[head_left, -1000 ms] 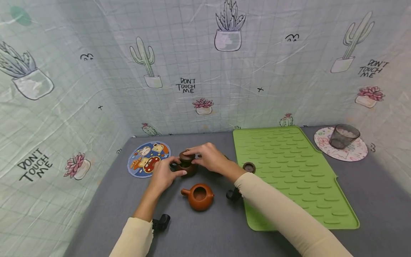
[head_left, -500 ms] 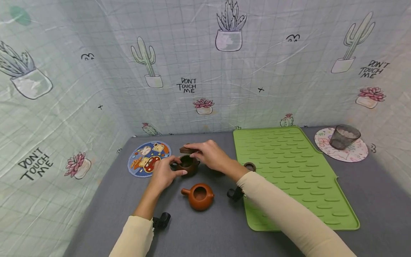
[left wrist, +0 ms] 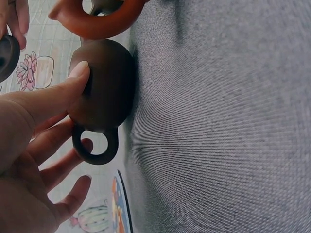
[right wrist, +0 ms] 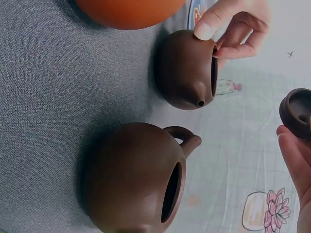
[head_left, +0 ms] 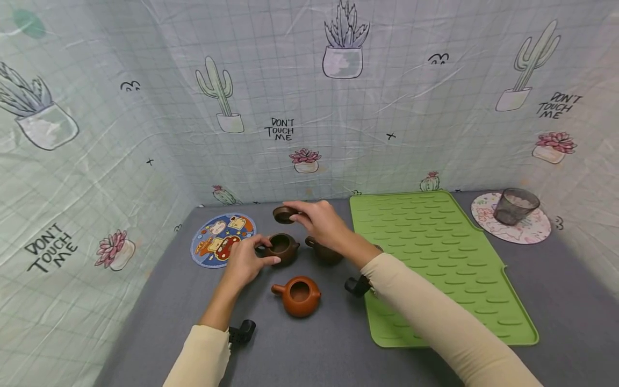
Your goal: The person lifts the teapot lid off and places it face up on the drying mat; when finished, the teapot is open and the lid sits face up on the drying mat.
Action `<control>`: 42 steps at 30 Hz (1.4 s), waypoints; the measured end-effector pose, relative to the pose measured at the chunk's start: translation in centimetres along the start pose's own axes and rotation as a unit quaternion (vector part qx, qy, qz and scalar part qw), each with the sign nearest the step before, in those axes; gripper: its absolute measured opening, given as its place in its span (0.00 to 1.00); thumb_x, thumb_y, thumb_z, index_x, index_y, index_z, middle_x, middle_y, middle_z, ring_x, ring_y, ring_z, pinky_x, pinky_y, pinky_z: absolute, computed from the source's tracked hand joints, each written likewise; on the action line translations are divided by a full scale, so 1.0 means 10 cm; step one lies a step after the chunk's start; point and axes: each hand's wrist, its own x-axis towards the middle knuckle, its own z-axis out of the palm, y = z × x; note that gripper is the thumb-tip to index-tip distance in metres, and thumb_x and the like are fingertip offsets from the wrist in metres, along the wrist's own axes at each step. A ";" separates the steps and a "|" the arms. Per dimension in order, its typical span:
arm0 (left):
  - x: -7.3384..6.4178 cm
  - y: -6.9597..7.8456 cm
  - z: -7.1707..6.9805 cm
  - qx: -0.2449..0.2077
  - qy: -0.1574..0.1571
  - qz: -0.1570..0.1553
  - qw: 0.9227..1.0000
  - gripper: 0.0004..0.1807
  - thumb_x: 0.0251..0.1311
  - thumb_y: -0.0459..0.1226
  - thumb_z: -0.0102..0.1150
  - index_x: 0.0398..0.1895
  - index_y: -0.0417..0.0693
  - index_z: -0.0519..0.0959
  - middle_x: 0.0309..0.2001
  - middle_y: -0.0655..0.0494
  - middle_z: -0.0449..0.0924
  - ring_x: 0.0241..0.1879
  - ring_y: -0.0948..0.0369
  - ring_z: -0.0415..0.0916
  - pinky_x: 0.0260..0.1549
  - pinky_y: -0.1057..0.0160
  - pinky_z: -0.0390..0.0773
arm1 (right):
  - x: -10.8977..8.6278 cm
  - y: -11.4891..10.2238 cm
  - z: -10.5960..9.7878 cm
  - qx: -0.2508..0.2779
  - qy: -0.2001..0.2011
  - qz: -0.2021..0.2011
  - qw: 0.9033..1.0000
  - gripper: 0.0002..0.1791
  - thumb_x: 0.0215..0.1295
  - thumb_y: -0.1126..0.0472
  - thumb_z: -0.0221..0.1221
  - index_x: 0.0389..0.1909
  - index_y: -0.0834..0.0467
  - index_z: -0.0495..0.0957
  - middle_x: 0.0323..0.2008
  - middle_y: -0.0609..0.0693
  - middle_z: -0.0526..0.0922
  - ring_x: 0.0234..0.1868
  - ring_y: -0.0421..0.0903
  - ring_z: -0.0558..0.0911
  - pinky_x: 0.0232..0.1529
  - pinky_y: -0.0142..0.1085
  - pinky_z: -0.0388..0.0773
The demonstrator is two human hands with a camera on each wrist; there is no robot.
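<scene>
My left hand point(head_left: 246, 262) grips a small dark brown teapot point(head_left: 290, 256) on its handle side. In the left wrist view the thumb presses on the teapot body point(left wrist: 109, 87), with the other fingers behind it, near the loop handle. The teapot stands upright on the cloth, its top uncovered. Beyond and above it, my right hand point(head_left: 319, 221) holds a dark brown teapot lid point(head_left: 284, 215) between thumb and fingers. The lid is tilted, its hollow underside showing in the right wrist view. Beneath the right hand stands a second brown teapot point(right wrist: 133, 174), also uncovered.
An orange-brown teapot point(head_left: 301, 305) without a lid stands nearer me. A green ridged mat point(head_left: 435, 269) lies to the right, with a small brown lid partly hidden at its left edge. A patterned round mat point(head_left: 213, 247) lies left; a dark glass point(head_left: 516, 207) stands on a floral mat far right.
My right hand has lifted the lid up and away from the teapot's mouth, and its underside has turned into view. More of the second brown teapot shows. The left hand has stayed in place.
</scene>
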 end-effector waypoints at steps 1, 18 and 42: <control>0.00 0.00 0.00 -0.001 0.000 0.000 1.000 0.18 0.47 0.43 0.82 0.40 0.48 0.86 0.53 0.47 0.89 0.56 0.48 0.84 0.55 0.45 0.79 | 0.00 0.00 -0.01 -0.003 0.001 0.001 1.000 0.22 0.74 0.59 0.58 0.67 0.53 0.77 0.42 0.51 0.91 0.20 0.36 0.71 0.30 0.29 0.71; -0.01 0.00 0.00 -0.002 0.002 -0.002 1.000 0.18 0.46 0.44 0.82 0.40 0.50 0.86 0.54 0.49 0.89 0.55 0.49 0.84 0.54 0.46 0.78 | -0.01 0.04 -0.20 0.055 0.048 -0.034 0.997 0.07 0.72 0.63 0.60 0.48 0.55 0.82 0.41 0.52 0.90 0.31 0.41 0.87 0.35 0.34 0.84; -0.02 0.00 0.01 -0.006 0.000 -0.007 1.000 0.19 0.46 0.44 0.82 0.40 0.50 0.86 0.54 0.48 0.88 0.58 0.47 0.83 0.63 0.43 0.71 | -0.07 0.10 -0.49 0.065 0.092 -0.020 0.993 0.15 0.64 0.66 0.68 0.51 0.59 0.83 0.59 0.56 0.84 0.50 0.51 0.89 0.47 0.35 0.88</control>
